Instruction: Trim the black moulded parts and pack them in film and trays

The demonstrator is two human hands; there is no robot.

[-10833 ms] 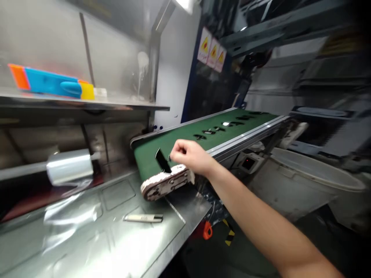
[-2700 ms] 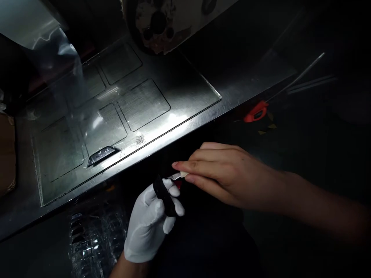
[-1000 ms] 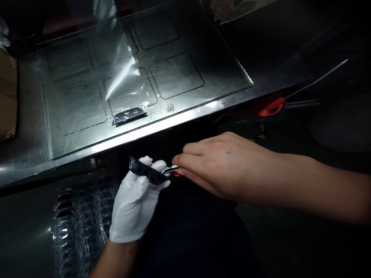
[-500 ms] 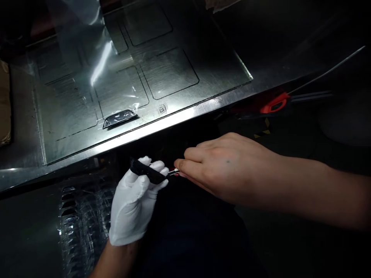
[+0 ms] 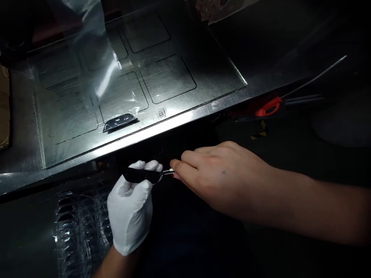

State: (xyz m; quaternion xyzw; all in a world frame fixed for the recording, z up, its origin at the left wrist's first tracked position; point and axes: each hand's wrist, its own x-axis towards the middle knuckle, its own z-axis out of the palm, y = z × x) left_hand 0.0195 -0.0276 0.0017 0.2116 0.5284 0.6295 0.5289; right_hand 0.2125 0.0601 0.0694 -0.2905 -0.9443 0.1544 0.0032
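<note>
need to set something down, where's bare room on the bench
The clear sheet, markings aside, looks bare from the black part on it to its right edge; so does the bench between sheet and cardboard. Crowded: under the hanging film, and before the front edge, with left hand, right hand and plastic tray.

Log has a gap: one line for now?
left hand: gloved, holds black part | right hand: holds slim tool | second part: on worktop
</note>
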